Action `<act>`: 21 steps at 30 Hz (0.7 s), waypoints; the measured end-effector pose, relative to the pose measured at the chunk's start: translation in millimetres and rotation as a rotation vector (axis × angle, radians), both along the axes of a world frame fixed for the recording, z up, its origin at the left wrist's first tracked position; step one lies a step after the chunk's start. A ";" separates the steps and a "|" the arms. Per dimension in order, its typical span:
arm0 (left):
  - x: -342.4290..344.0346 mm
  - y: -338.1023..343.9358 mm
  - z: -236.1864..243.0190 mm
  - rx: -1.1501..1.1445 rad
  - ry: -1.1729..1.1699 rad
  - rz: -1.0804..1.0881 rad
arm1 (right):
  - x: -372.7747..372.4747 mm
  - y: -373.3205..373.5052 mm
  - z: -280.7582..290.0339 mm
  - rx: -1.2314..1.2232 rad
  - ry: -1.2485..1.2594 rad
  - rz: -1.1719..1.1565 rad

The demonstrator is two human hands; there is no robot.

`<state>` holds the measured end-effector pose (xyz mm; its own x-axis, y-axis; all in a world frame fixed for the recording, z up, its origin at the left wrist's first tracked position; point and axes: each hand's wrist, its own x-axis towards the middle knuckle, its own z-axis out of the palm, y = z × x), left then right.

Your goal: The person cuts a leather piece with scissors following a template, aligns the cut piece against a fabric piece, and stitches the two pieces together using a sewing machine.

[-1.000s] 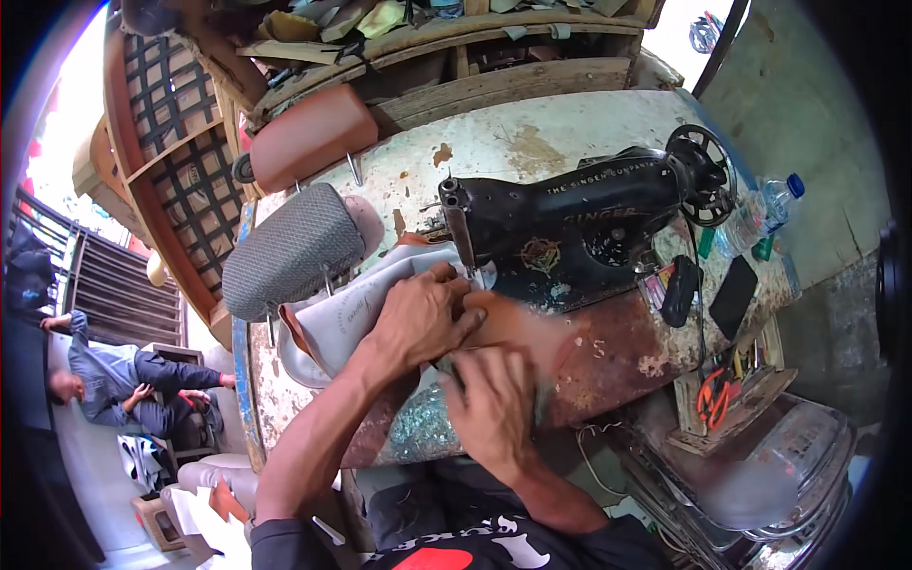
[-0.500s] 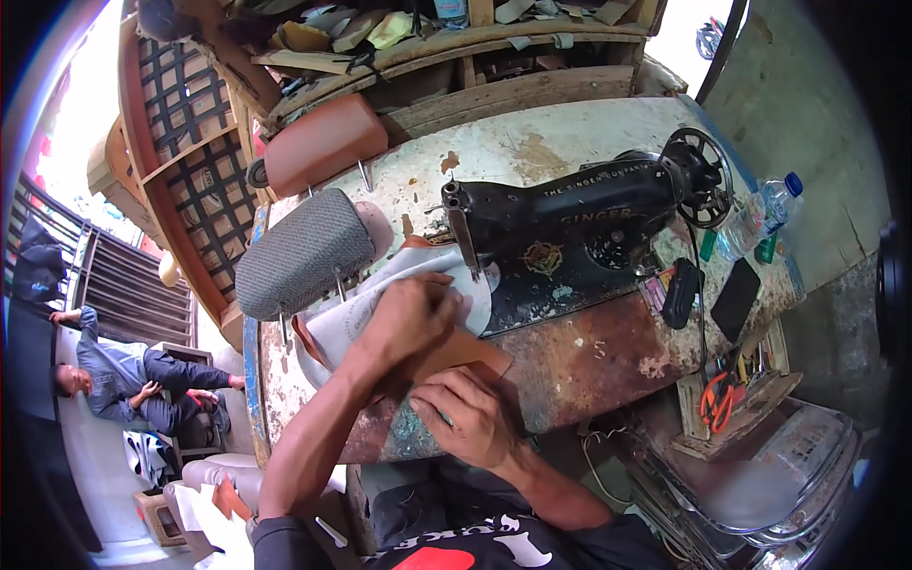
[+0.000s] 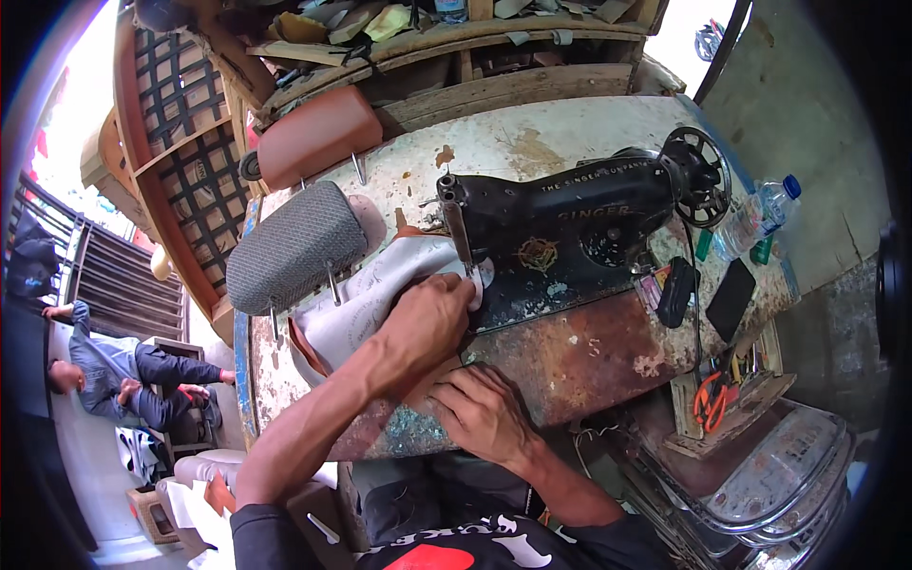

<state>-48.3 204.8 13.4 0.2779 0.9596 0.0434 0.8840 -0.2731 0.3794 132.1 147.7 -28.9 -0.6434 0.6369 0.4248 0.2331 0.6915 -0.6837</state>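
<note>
A black sewing machine (image 3: pixel 570 228) stands on the worn table, its needle end toward the left. Beneath that end lies a piece of leather-like material (image 3: pixel 366 294), its pale backing up and brown face showing along the edges. My left hand (image 3: pixel 426 318) is closed on this material close to the presser foot, fingers bunched beside the needle bar. Lower and to the right, my right hand (image 3: pixel 486 415) rests with its fingers stretched over the brown part near the table's front edge. My left hand covers some of the material.
A grey headrest (image 3: pixel 299 247) and a brown headrest (image 3: pixel 318 138) lie at the left. On the right are a plastic bottle (image 3: pixel 760 218), a black phone (image 3: pixel 731 299), a black case (image 3: pixel 676 293) and orange-handled pliers (image 3: pixel 710 404) in a drawer. Another person (image 3: pixel 133 370) sits far left.
My left hand has moved right and up to the presser foot. My right hand has shifted slightly right, its fingers now flatter. The brown flap between the hands is now mostly hidden.
</note>
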 end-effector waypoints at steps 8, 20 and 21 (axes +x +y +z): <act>-21.9 18.8 -4.4 -0.040 -0.131 -0.007 | -24.7 14.7 5.2 0.042 0.089 -0.320; -30.6 20.7 1.7 -0.062 0.068 -0.118 | -38.7 32.5 -6.1 0.144 -0.385 -0.192; -30.9 19.4 3.6 -0.098 0.127 -0.144 | -38.4 30.8 -9.9 0.083 -0.428 -0.165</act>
